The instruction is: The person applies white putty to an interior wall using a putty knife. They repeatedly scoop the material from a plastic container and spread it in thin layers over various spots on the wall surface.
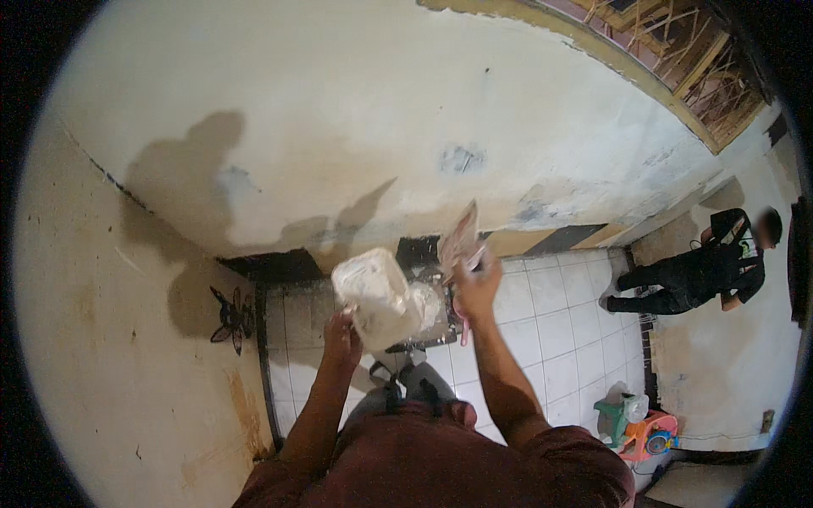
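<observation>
My left hand (343,340) is closed on the side of a whitish plastic tub (370,282), its inside smeared with pale paste. My right hand (479,288) grips a flat, wide-bladed scraper (460,240), the blade pointing up toward the wall and coated with pale residue. The scraper is apart from both the tub and the wall. Below the hands, a whitish bag or lump (426,305) rests on a dark, spattered low surface (445,336), partly hidden by the tub. A pink handle (464,332) shows beside my right wrist.
The pale wall (339,102) ahead has grey patches (461,159) and a dark-and-tan lower band. A person (703,262) in dark clothes stands at the right. Green and orange plastic stools (631,427) stand on the tiled floor (559,330). A dark insect-shaped ornament (231,315) is on the left wall.
</observation>
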Tool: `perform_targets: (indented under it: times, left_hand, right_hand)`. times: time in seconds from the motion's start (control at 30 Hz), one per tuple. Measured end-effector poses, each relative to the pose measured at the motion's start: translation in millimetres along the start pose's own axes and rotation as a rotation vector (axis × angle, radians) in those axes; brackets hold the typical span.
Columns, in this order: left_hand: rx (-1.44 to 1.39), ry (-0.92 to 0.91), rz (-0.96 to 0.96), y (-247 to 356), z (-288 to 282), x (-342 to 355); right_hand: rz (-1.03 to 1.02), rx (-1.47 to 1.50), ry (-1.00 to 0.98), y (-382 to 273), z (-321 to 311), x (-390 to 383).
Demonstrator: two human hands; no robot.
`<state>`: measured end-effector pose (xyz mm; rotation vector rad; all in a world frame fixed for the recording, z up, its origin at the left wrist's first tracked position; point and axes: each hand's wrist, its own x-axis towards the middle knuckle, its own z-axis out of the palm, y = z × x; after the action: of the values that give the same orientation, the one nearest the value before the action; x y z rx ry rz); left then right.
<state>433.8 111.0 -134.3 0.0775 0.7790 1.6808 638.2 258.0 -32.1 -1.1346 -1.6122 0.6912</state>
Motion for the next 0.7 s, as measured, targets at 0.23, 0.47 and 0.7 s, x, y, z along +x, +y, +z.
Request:
perform_targets:
  times: [0.23, 0.47, 0.7]
  left_hand:
    - [0.018, -0.009, -0.029, 2, 46, 8]
    - [0.347, -0.127, 0.272, -24, 21, 41]
    - [0.035, -0.062, 0.047, -7, 46, 34]
  right_hand:
    - [0.452, 0.91, -0.109, -68, -25, 16]
    - [0.664, 1.016, -0.25, -41, -17, 2]
    - [0.817, 1.197, -0.038, -25, -24, 22]
